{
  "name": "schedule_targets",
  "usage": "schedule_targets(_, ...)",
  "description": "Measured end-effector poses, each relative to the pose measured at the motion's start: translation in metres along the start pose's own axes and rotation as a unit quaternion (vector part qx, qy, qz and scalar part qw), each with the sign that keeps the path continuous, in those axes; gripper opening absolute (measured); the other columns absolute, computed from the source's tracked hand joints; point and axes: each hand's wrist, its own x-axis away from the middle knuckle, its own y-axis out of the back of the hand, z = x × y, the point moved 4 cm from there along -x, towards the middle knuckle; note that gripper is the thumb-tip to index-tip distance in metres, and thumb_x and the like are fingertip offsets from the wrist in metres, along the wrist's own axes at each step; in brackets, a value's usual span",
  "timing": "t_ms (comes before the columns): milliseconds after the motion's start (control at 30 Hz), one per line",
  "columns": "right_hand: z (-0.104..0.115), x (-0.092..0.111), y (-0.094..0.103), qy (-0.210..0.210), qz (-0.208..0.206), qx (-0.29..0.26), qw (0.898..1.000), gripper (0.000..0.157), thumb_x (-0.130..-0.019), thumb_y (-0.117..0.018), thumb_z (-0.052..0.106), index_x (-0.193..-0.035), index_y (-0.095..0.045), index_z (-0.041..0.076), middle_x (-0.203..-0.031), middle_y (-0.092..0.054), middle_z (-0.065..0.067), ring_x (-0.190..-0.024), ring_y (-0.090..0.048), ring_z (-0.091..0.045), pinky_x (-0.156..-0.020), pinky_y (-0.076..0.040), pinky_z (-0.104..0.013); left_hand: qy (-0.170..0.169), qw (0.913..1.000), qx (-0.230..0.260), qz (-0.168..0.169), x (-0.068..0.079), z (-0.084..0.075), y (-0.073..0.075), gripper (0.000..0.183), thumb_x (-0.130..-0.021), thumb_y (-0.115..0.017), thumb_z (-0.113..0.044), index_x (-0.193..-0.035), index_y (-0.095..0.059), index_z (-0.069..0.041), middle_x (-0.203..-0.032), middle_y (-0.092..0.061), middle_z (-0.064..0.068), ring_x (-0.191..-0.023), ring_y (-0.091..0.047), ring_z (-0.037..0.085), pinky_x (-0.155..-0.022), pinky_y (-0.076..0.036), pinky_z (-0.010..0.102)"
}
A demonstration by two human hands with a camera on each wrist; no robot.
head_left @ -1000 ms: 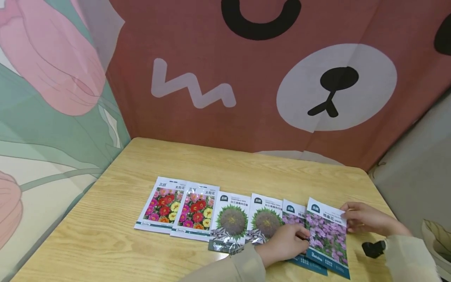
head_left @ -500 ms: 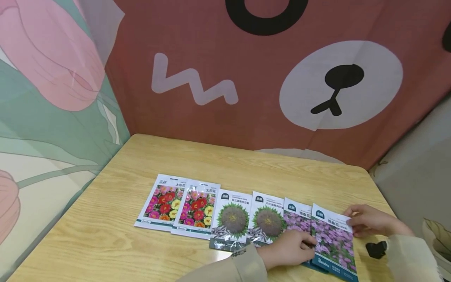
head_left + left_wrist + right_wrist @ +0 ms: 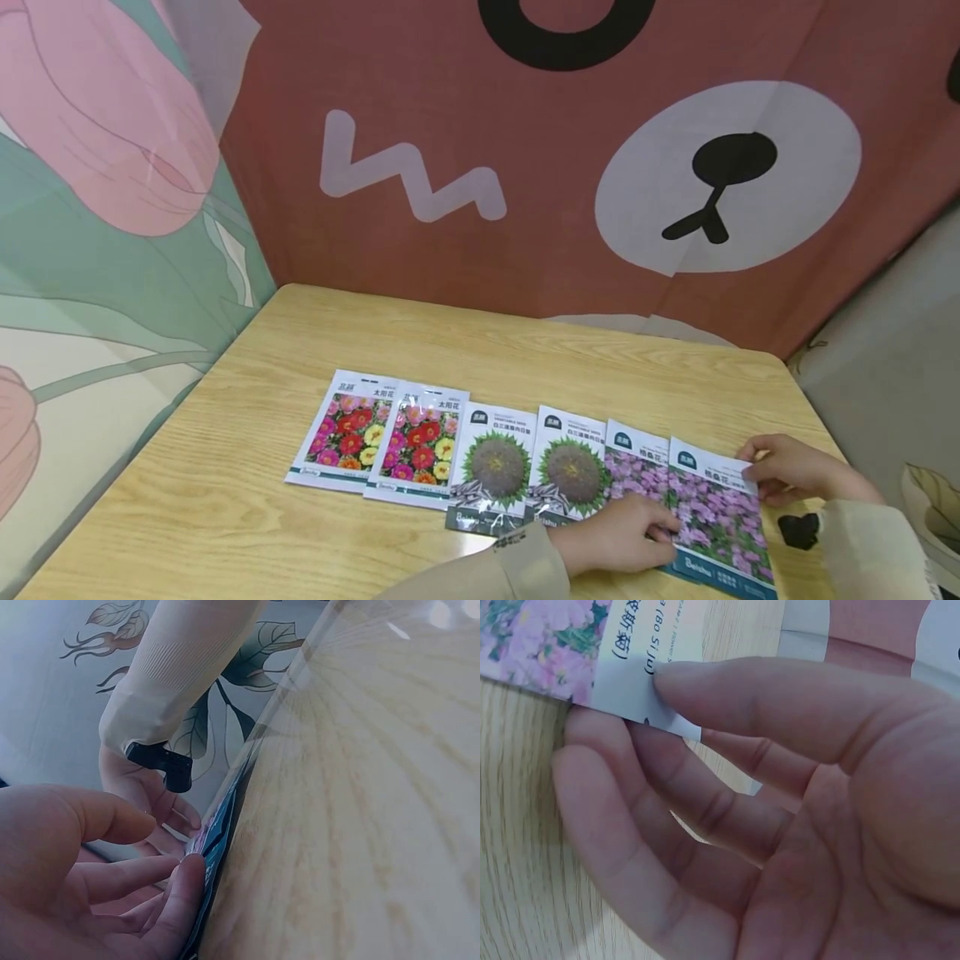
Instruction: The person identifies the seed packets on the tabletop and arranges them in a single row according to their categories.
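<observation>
In the head view my right hand (image 3: 795, 468) pinches the right edge of the rightmost seed packet (image 3: 716, 508), printed with purple flowers. The right wrist view shows the thumb (image 3: 727, 686) on its white face and fingers beneath. My left hand (image 3: 618, 533) lies over a second purple-flower seed packet (image 3: 639, 471). Its fingertips touch near the packets' lower edges, with the thumb apart in the left wrist view. The right packet overlaps its neighbour's edge. To the left are two sunflower seed packets (image 3: 495, 467) and two packets of mixed bright flowers (image 3: 348, 433).
All the packets form one overlapping row on the wooden table (image 3: 225, 467). A small black device (image 3: 798, 530) sits at my right wrist. Behind the table hangs a red cloth (image 3: 420, 267) with a bear face; a printed floral cloth (image 3: 112, 250) covers the left side.
The rightmost packet has moved right and slightly toward me, so more of the packet under it shows. My left hand has shifted a little to the right; my right hand still pinches the packet.
</observation>
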Motion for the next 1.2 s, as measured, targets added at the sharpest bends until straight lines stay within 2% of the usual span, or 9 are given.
schedule_targets(300, -0.001, -0.002, -0.004, -0.036, -0.064, 0.025, 0.997, 0.008, -0.093, -0.061, 0.001, -0.095, -0.054, -0.003, -0.076, -0.056, -0.003, -0.063, -0.054, -0.015, -0.059, -0.053, -0.029, -0.034, 0.9963, -0.078, -0.008, -0.002, 0.002, -0.002, 0.034, -0.096, -0.061, -0.013, -0.128, -0.07, -0.005, -0.122, -0.071, -0.005, -0.125, -0.054, -0.002, -0.1, -0.035, 0.005)
schedule_targets(433, 0.001, -0.003, -0.006, -0.04, -0.072, 0.029, 0.996, 0.011, -0.093, -0.063, 0.002, -0.096, -0.053, -0.002, -0.077, -0.053, -0.003, -0.065, -0.054, -0.015, -0.059, -0.054, -0.03, -0.036, 0.9967, -0.072, -0.012, 0.0, 0.003, -0.001, 0.034, -0.095, -0.062, -0.012, -0.128, -0.07, -0.004, -0.124, -0.07, -0.005, -0.124, -0.054, -0.002, -0.098, -0.036, 0.005)
schedule_targets(567, 0.002, -0.005, -0.006, -0.042, -0.082, 0.032, 0.995, 0.013, -0.092, -0.065, 0.003, -0.095, -0.053, -0.001, -0.075, -0.053, -0.003, -0.065, -0.053, -0.016, -0.06, -0.054, -0.03, 0.014, 0.9993, 0.035, 0.005, 0.003, 0.006, 0.003, 0.035, -0.097, -0.06, -0.01, -0.131, -0.068, -0.004, -0.113, -0.072, -0.005, -0.088, -0.06, -0.007, -0.082, -0.044, 0.007)
schedule_targets(733, 0.001, -0.007, -0.006, -0.044, -0.09, 0.042, 0.994, 0.016, -0.091, -0.066, 0.001, -0.092, -0.05, 0.0, -0.071, -0.051, -0.003, -0.062, -0.05, -0.015, -0.058, -0.051, -0.029, 0.085, 0.9827, 0.165, 0.007, 0.006, 0.011, 0.012, 0.035, -0.099, -0.058, -0.009, -0.134, -0.065, -0.007, -0.102, -0.073, -0.005, -0.08, -0.061, -0.006, -0.075, -0.051, 0.014)
schedule_targets(767, 0.001, -0.007, -0.006, -0.047, -0.091, 0.043, 0.994, 0.016, -0.091, -0.066, 0.001, -0.092, -0.05, 0.001, -0.071, -0.051, -0.003, -0.062, -0.05, -0.015, -0.058, -0.051, -0.029, 0.082, 0.9836, 0.16, 0.001, 0.007, 0.011, 0.016, 0.035, -0.099, -0.058, -0.01, -0.133, -0.065, -0.007, -0.107, -0.072, -0.007, -0.085, -0.062, -0.006, -0.079, -0.051, 0.015)
schedule_targets(867, 0.0, -0.008, -0.005, -0.056, -0.091, 0.038, 0.994, 0.016, -0.091, -0.066, 0.001, -0.092, -0.05, 0.002, -0.071, -0.05, -0.003, -0.062, -0.049, -0.015, -0.058, -0.051, -0.029, 0.07, 0.9861, 0.151, -0.008, 0.014, 0.014, 0.03, 0.035, -0.099, -0.057, -0.008, -0.133, -0.065, -0.007, -0.074, -0.059, -0.01, -0.06, -0.049, -0.003, -0.067, -0.047, 0.014)
schedule_targets(1000, 0.001, -0.008, -0.005, -0.053, -0.083, 0.041, 0.994, 0.012, -0.095, -0.062, 0.005, -0.092, -0.051, 0.002, -0.072, -0.05, -0.003, -0.062, -0.048, -0.015, -0.058, -0.049, -0.03, 0.065, 0.9872, 0.142, -0.032, 0.033, 0.022, 0.06, 0.035, -0.1, -0.056, -0.007, -0.134, -0.062, -0.006, -0.072, -0.054, -0.006, -0.054, -0.041, 0.001, -0.059, -0.042, 0.018)
schedule_targets(1067, 0.002, -0.01, -0.003, -0.046, -0.086, 0.049, 0.994, 0.011, -0.097, -0.059, 0.007, -0.091, -0.051, 0.001, -0.072, -0.05, -0.004, -0.062, -0.048, -0.016, -0.057, -0.048, -0.031, 0.073, 0.9862, 0.137, -0.058, 0.047, 0.028, 0.08, 0.035, -0.099, -0.057, -0.006, -0.133, -0.061, -0.004, -0.097, -0.066, -0.001, -0.064, -0.051, 0.003, -0.06, -0.045, 0.02)
schedule_targets(1200, 0.003, -0.016, 0.005, -0.02, -0.117, 0.081, 0.99, 0.014, -0.099, -0.055, 0.01, -0.09, -0.052, 0.0, -0.073, -0.052, -0.005, -0.063, -0.05, -0.019, -0.057, -0.048, -0.034, 0.086, 0.9838, 0.081, -0.135, 0.076, 0.049, 0.123, 0.036, -0.097, -0.057, -0.003, -0.133, -0.059, -0.002, -0.13, -0.061, 0.014, -0.092, -0.064, 0.015, -0.071, -0.052, 0.026)
